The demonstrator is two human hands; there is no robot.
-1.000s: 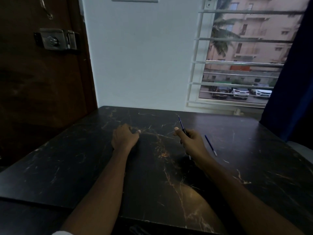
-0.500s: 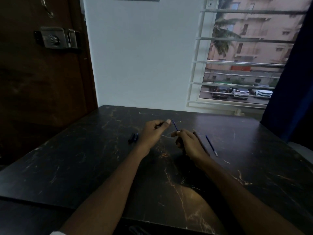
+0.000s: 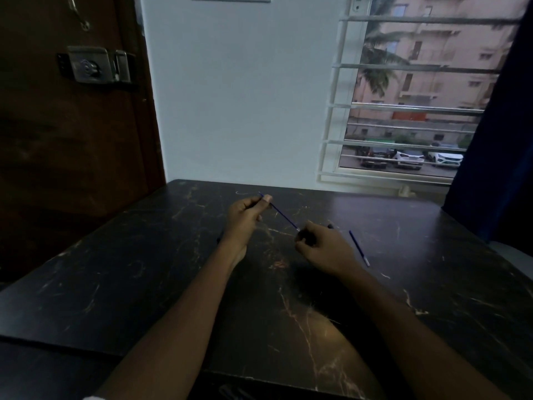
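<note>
Above the dark marble surface [image 3: 144, 269], the left hand [image 3: 245, 217] pinches one end of a blue pen refill [image 3: 284, 217]. The right hand [image 3: 326, 249] has its fingers clenched round the pen barrel [image 3: 306, 238] at the refill's tip. This looks like the refill-fitting step, and the next move calls for a straight slide along the barrel. A spare refill [image 3: 359, 248] lies beside the right hand.

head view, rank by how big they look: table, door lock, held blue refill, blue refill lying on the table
1. table
2. door lock
3. held blue refill and lying blue refill: equally thin. The held one's ends are partly covered, so these two stay unranked.
</note>
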